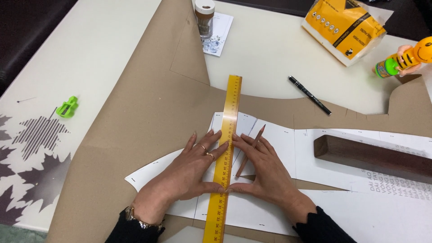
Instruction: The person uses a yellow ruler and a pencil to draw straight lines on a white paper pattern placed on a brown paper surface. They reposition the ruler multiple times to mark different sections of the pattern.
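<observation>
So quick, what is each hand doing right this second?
Left hand: open, flat, pressing the yellow ruler onto the white paper pattern.
Right hand: open on the ruler's other side, a brown pencil between its fingers.

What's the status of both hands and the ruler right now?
Left hand flat on yellow ruler. Right hand beside it, pencil between fingers. Ruler lies on white paper. Wooden block off right, clear.

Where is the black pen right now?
In the head view, the black pen lies upper right on the white table, between the yellow ruler and yellow packet.
</observation>
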